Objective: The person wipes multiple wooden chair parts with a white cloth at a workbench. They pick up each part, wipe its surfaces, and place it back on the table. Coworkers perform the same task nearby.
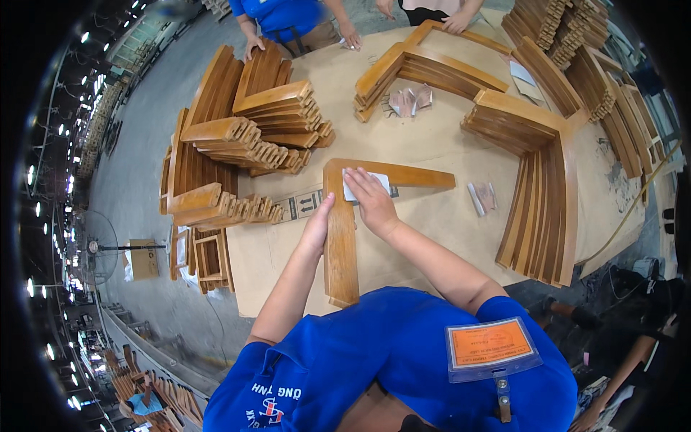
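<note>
An L-shaped wooden chair-frame piece (341,252) lies on the cardboard-covered table in front of me, its corner away from me and one leg pointing at my body. My left hand (317,225) grips the outer left edge of that leg just below the corner, most of its fingers hidden by the wood. Close to the inner corner, my right hand (371,201) presses a white-backed sheet of sandpaper (378,181) against the wood with its fingers laid over it. The other leg stretches to the right past my right hand.
Stacked wooden frames (245,144) stand at the left, with another stack (540,187) at the right and more behind. Crumpled sheets (412,101) and a folded sheet (482,199) lie on the cardboard (425,237). Two people stand across the table, one in a blue shirt (281,14).
</note>
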Available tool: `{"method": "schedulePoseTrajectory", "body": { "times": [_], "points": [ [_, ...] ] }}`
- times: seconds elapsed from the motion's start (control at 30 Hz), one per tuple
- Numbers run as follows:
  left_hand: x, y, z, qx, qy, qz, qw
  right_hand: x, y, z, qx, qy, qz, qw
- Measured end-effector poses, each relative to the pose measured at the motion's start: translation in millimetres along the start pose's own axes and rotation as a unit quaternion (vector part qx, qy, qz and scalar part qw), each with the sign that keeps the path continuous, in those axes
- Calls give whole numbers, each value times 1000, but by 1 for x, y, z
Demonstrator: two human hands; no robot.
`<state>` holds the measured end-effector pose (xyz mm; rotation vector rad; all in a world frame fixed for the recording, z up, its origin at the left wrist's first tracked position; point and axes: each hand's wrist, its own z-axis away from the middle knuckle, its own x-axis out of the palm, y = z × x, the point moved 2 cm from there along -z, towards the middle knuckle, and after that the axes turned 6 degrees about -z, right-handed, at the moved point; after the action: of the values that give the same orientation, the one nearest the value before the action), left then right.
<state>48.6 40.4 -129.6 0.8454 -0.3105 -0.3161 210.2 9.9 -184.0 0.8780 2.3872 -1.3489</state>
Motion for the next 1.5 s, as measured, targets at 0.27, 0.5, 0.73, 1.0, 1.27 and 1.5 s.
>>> {"method": "schedulePoseTrajectory", "body": {
  "times": [0.27, 0.5, 0.73, 1.0, 1.27, 1.5],
  "points": [
    [21, 20, 6, 35, 26, -43, 998, -38, 36, 18, 155, 30, 26, 987],
    [21, 20, 4, 26, 36, -79, 996, -37, 36, 28, 48, 4, -24, 999],
    [19, 26, 3, -9, 21, -61, 998, -39, 65, 33, 171, -2, -20, 985],
    [18, 26, 4, -24, 18, -45, 999, -47, 112, 84, 153, 39, 2, 987],
    [15, 28, 1, -32, 37, -50, 998, -34, 137, 97, 238, 46, 1, 970],
    [18, 25, 7, -40, 48, -50, 997, -70, 179, 105, 389, 21, 58, 919]
  ]
}}
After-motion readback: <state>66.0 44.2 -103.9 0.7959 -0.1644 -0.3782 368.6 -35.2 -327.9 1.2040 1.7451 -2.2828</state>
